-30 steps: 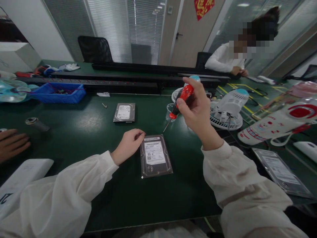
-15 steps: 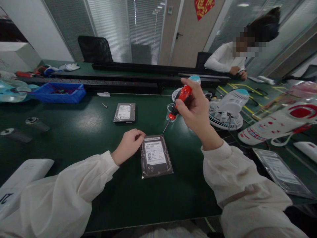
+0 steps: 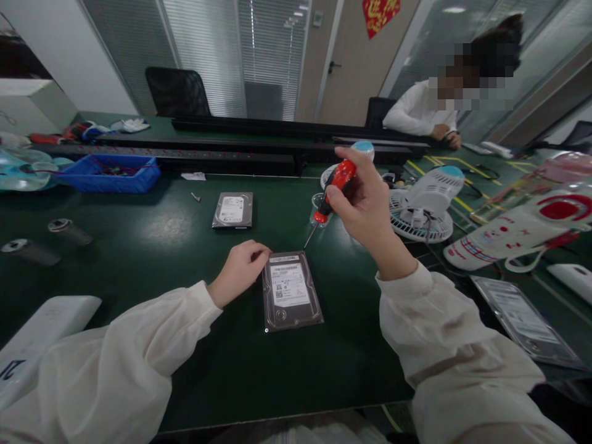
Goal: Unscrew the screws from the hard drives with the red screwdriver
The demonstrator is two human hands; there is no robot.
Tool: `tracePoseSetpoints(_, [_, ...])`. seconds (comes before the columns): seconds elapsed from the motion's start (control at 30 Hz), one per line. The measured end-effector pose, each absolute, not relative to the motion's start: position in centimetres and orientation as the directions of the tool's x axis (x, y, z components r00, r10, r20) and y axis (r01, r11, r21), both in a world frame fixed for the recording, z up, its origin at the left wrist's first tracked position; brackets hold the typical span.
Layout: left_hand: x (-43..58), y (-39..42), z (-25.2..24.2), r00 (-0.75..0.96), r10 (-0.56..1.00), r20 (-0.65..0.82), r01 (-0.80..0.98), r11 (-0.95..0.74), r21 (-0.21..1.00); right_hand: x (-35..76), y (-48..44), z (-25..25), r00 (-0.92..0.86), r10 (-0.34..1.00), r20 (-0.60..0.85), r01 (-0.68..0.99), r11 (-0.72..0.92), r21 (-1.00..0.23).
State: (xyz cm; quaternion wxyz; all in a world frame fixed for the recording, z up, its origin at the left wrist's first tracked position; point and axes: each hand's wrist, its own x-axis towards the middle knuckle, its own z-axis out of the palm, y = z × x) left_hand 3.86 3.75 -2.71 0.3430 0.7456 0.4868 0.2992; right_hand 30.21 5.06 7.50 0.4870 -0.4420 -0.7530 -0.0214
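Observation:
A hard drive [image 3: 291, 290] lies flat on the green table, its white label facing up. My left hand [image 3: 241, 266] is closed at the drive's far left corner, thumb and fingers pinched on its edge. A red and black screwdriver [image 3: 340, 179] is gripped in my right hand [image 3: 367, 197]. Its shaft slants down to the left, and the tip meets the drive's far right corner. Whether a screw sits under the tip is too small to tell. Behind the shaft stands a small clear cup [image 3: 317, 202], partly covered by the screwdriver.
Beyond my left hand lies a second hard drive [image 3: 232, 209]; a third drive [image 3: 525, 317] is at the right. White fans [image 3: 423, 203] and a patterned bottle [image 3: 490, 240] stand right. A blue tray [image 3: 113, 176] holds wires. A person [image 3: 414, 111] sits across the table.
Both hands and the hard drive stay in place. The screwdriver handle and the right fingers have shifted very slightly, while the tip remains at the same corner.

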Motion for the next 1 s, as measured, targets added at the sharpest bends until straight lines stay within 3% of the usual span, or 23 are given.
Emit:
tracePoseSetpoints(0.3, [3.8,4.1,-3.2,0.338,0.935,0.112,0.522,-0.285,0.804,29.1,4.0,11.0,-0.141,0.660,0.738,0.831,0.483,-0.274])
tracePoseSetpoints(0.57, [4.0,4.1,-2.9,0.292,0.955,0.054,0.519,-0.206,0.830,28.7,4.0,12.9,-0.259,0.706,0.659,0.844,0.497,-0.201])
tracePoseSetpoints(0.83, [4.0,3.9,-2.8,0.297,0.943,0.154,0.550,-0.300,0.779,28.7,4.4,13.1,-0.338,0.702,0.627,0.862,0.498,-0.093])
tracePoseSetpoints(1.0, [4.4,3.8,-3.0,0.289,0.919,0.268,0.593,-0.392,0.704,28.5,4.1,13.4,-0.405,0.719,0.564,0.827,0.551,-0.109])
